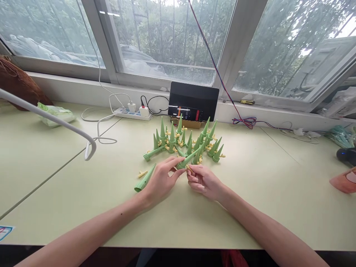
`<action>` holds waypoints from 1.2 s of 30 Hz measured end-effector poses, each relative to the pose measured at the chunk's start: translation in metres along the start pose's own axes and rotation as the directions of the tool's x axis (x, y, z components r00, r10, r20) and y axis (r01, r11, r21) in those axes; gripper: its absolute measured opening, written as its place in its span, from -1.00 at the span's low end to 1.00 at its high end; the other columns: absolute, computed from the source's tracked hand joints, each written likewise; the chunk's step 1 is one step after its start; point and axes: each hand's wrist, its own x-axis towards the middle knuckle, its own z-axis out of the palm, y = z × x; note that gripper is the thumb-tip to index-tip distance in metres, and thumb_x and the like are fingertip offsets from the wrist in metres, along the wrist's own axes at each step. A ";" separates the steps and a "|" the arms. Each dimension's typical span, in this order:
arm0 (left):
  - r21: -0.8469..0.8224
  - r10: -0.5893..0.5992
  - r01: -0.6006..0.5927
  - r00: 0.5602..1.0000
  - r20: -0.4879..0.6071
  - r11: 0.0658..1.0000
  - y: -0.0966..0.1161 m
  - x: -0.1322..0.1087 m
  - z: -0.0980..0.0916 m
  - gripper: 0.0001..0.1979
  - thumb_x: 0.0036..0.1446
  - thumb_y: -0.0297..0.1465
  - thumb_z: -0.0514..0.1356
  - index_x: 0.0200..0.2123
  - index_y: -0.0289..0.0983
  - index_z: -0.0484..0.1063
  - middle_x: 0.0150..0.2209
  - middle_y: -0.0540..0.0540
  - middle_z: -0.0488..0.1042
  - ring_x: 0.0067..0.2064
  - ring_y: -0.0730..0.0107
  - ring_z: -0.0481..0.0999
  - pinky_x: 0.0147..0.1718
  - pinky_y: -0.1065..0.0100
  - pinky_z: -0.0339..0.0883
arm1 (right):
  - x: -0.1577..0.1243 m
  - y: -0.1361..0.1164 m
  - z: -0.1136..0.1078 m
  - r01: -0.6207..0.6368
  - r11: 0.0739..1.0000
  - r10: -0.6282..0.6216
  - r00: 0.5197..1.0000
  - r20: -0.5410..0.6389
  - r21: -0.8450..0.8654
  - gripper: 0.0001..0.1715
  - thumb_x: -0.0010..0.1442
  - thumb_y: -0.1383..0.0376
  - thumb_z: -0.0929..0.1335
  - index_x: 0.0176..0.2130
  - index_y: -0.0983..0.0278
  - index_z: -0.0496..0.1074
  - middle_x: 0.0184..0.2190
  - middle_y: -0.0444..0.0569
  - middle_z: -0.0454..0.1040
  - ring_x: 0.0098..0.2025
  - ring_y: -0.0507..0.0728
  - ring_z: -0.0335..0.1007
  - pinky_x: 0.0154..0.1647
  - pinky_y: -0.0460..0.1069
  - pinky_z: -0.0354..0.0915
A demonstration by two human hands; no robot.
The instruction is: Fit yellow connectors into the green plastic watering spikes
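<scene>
My left hand (163,177) is closed round the wide end of a green watering spike (190,158), whose point tilts up to the right. Against the side of that spike, my right hand (205,181) pinches a small yellow valve (189,169); I cannot tell how far it sits in the spike. Left of my left wrist lies a loose green spike (145,180), partly covered by the hand, with a loose yellow valve (142,174) just above it. Behind my hands stand several upright green spikes (172,137) with yellow valves at their bases. Another spike (154,152) lies on its side there.
A dark tablet (194,100) leans on a cardboard stand at the back. Left of it is a power strip (132,114) with chargers. A white curved bar (55,120) crosses the left side. A tissue pack (57,114) and an orange object (344,181) lie on the table.
</scene>
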 end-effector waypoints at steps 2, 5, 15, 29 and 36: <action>0.014 -0.007 0.007 1.000 0.002 1.000 0.001 0.000 0.000 -0.71 0.28 -0.30 0.19 0.04 -0.20 0.47 -0.15 -0.08 0.52 -0.33 0.39 0.50 -0.40 0.35 0.43 | 0.000 0.001 0.001 0.022 0.999 -0.023 1.000 -0.020 -0.035 -0.58 0.22 0.04 0.41 -0.43 0.29 0.29 -0.63 -0.31 0.15 -0.73 -0.15 -0.02 -0.75 -0.18 -0.17; 0.028 -0.015 0.015 1.000 -0.008 0.999 0.004 0.000 0.000 -0.72 0.27 -0.31 0.20 0.02 -0.22 0.48 -0.17 -0.08 0.52 -0.35 0.39 0.50 -0.43 0.36 0.40 | 0.000 0.004 0.003 0.081 0.987 -0.092 0.993 -0.071 -0.139 -0.53 0.22 -0.02 0.39 -0.45 0.27 0.27 -0.64 -0.30 0.15 -0.74 -0.12 0.04 -0.77 -0.17 -0.15; 0.095 -0.013 0.014 1.000 -0.012 0.995 0.005 0.000 -0.001 -0.75 0.22 -0.24 0.24 -0.11 -0.27 0.50 -0.38 -0.01 0.47 -0.44 0.43 0.40 -0.39 0.34 0.35 | 0.000 0.012 0.003 0.242 0.507 -0.514 0.855 -0.065 -0.828 -0.55 0.39 0.12 0.21 -0.50 0.20 0.08 -0.63 -0.23 0.12 -0.65 -0.02 0.08 -0.60 -0.07 0.05; 0.026 -0.078 0.078 0.997 -0.005 0.997 0.007 0.000 0.000 -0.69 0.24 -0.14 0.19 -0.17 -0.28 0.47 -0.44 -0.02 0.43 -0.45 0.42 0.36 -0.46 0.37 0.35 | -0.001 0.010 -0.002 0.242 0.049 -0.646 0.748 0.154 -0.969 -0.62 0.44 0.24 0.13 -0.45 0.20 0.07 -0.53 -0.16 0.18 -0.51 0.05 0.04 -0.43 -0.04 0.03; -0.161 -0.154 0.168 0.984 0.095 0.973 0.010 0.002 -0.004 -0.68 0.24 -0.13 0.19 -0.13 -0.26 0.46 -0.41 -0.02 0.43 -0.42 0.41 0.42 -0.49 0.39 0.39 | -0.002 0.008 -0.001 0.260 0.040 -0.671 0.722 0.167 -0.965 -0.63 0.45 0.26 0.12 -0.44 0.20 0.07 -0.53 -0.17 0.16 -0.50 0.05 0.01 -0.42 -0.04 0.00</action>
